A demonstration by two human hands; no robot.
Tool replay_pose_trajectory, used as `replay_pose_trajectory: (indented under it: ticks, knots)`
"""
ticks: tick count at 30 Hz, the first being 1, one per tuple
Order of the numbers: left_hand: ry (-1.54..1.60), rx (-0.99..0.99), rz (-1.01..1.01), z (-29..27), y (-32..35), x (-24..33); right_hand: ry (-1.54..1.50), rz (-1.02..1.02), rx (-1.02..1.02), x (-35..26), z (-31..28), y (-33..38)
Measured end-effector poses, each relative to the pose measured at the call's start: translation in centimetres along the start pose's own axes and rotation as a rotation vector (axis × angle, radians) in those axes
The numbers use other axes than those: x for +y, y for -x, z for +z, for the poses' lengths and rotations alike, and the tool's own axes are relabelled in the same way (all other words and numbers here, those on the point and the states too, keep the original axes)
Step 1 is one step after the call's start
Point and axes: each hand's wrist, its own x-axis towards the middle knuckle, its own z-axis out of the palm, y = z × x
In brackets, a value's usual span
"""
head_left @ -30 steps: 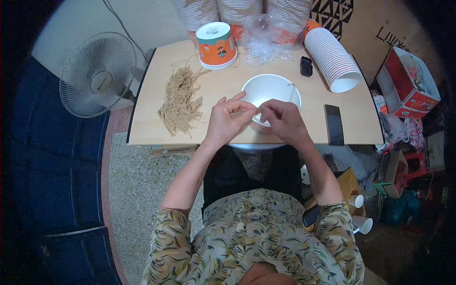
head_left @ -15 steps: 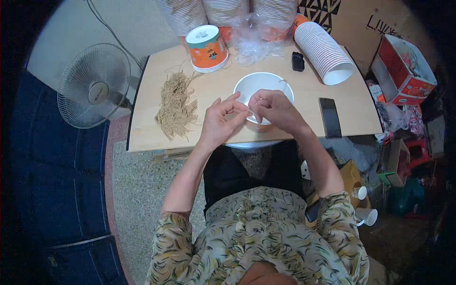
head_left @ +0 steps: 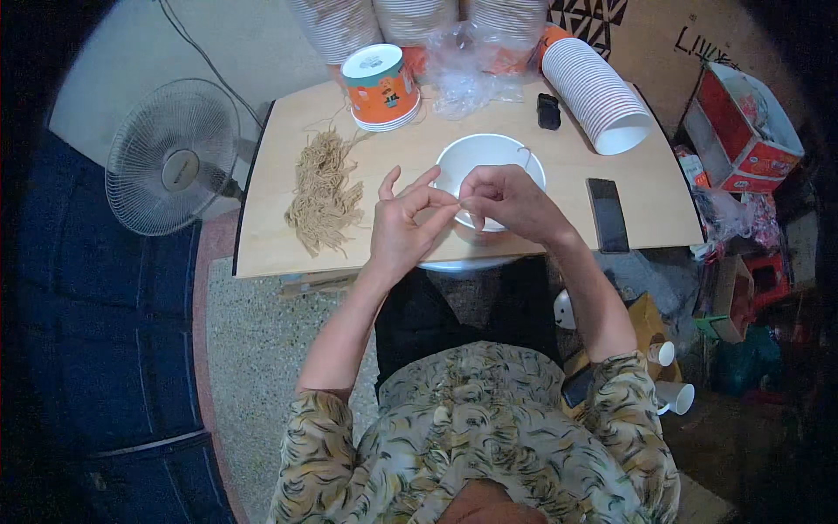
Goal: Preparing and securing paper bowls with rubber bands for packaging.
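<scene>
The left hand point(head_left: 406, 229) and right hand point(head_left: 517, 208) meet tip to tip over the near side of a white bowl point(head_left: 489, 150), each closed in a narrow thumb-and-finger pinch, the left's outer fingers fanned apart. Whatever they grip is too small to make out. Half a second ago a thin pale thread showed between slightly parted fingertips; now the tips are together, which suggests fine fingertip work still under way.

The bowl stands near the front edge of the tabletop point(head_left: 266, 240), a thin strand point(head_left: 525, 155) lying over its far right rim. To the left is a loose heap of tan strands point(head_left: 323, 196); to the right, a dark phone point(head_left: 607, 216).

Behind stand an upturned orange tub point(head_left: 382, 87), a clear plastic bag point(head_left: 471, 79), a small black object point(head_left: 548, 112) and a toppled stack of paper tubs point(head_left: 594, 94). A fan point(head_left: 180, 169) stands left of the tabletop.
</scene>
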Motion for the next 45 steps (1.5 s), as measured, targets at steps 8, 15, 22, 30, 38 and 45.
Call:
replay_pose_trajectory:
  ticks: [8, 15, 22, 30, 38, 45]
  knots:
    - [0.048, 0.024, -0.005, 0.8, 0.3, 0.1, -0.081, 0.051, -0.058, 0.2, -0.3, 0.3]
    - [0.568, 0.035, -0.211, 2.1, 0.7, -1.0, -0.13, 0.075, 0.039, 0.8, 0.4, 0.1]
    - [0.653, 0.055, -0.309, 2.1, 0.5, -0.9, -0.106, 0.103, 0.099, -0.1, -0.1, 0.1]
    - [0.54, 0.039, -0.26, 1.9, 0.3, -1.2, -0.055, -0.029, 0.054, 1.2, -0.1, -0.3]
    - [0.525, 0.025, -0.239, 2.0, 0.3, -1.1, -0.05, -0.016, 0.09, 2.2, 0.3, -0.6]
    - [0.611, 0.004, -0.327, 1.9, 0.4, -0.5, 0.056, -0.077, 0.194, 1.4, 0.5, -0.3]
